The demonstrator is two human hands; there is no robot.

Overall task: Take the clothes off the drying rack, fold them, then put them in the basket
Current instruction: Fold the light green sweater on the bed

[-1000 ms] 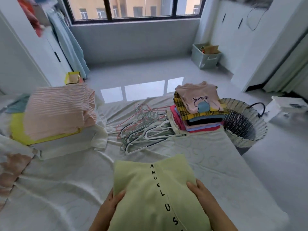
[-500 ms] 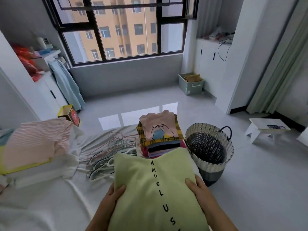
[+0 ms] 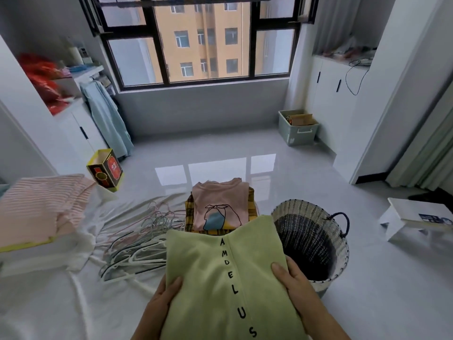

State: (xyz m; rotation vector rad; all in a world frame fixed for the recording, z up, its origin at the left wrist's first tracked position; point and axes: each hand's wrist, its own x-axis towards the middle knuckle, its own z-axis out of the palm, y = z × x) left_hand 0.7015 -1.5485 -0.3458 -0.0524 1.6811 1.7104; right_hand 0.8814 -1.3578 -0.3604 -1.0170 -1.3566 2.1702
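**Folded green garment held in both hands**

The left hand (image 3: 161, 298) grips the left side of a folded green garment (image 3: 215, 278) with its thumb on top, and the right hand (image 3: 294, 283) grips the right side. Just beyond, a stack of folded clothes (image 3: 218, 207) sits at the far edge of the bed (image 3: 49, 303). A woven basket (image 3: 342, 253) stands on the floor beside that edge. Hangers (image 3: 137, 244) lie heaped mid-bed, and a pink striped pile (image 3: 36, 207) lies at the left edge.

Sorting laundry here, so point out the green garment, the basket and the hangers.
green garment (image 3: 203, 278), head view, left half of its front.
basket (image 3: 304, 202), head view, its far rim.
hangers (image 3: 137, 244), head view, middle of the heap.
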